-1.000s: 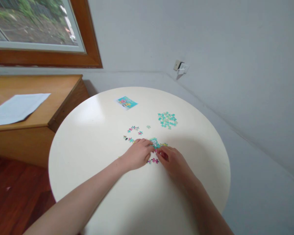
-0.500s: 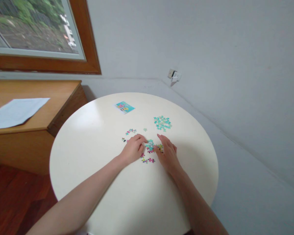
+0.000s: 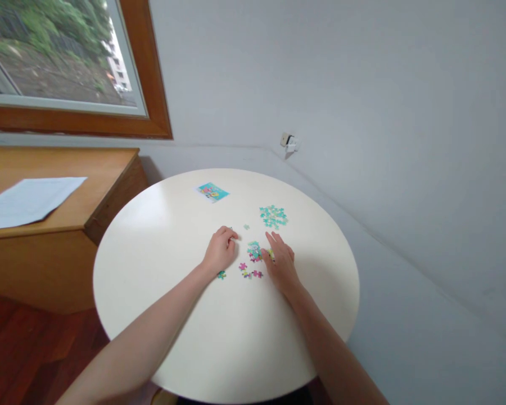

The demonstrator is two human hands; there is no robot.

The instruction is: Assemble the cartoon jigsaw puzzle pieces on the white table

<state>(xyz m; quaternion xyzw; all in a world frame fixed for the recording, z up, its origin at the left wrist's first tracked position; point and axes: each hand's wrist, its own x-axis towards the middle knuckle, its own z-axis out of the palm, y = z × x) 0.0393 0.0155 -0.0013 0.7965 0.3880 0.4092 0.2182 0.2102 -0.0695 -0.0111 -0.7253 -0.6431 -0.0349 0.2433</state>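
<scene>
My left hand (image 3: 222, 247) is over the table left of a small joined cluster of jigsaw pieces (image 3: 253, 251). Its fingers are curled in toward the thumb; whether a piece is between them I cannot make out. My right hand (image 3: 280, 259) lies at the cluster's right side, fingers spread, thumb at its edge and partly covering yellow pieces. Below the cluster lie a pink piece (image 3: 243, 266) and a pink-and-dark piece (image 3: 257, 274). A green piece (image 3: 222, 275) shows by my left wrist. Other loose pieces are mostly hidden behind my left hand.
A heap of teal jigsaw pieces (image 3: 273, 216) lies beyond my right hand, with a single pale green piece (image 3: 247, 227) left of it. Farther back is a picture card (image 3: 213, 192). The round white table (image 3: 152, 253) stands near a wooden desk (image 3: 63, 208) and a wall socket (image 3: 289, 142).
My left hand has moved left, away from the joined cluster, uncovering the pink piece below. My right hand stays beside the cluster. The camera view has shifted slightly.
</scene>
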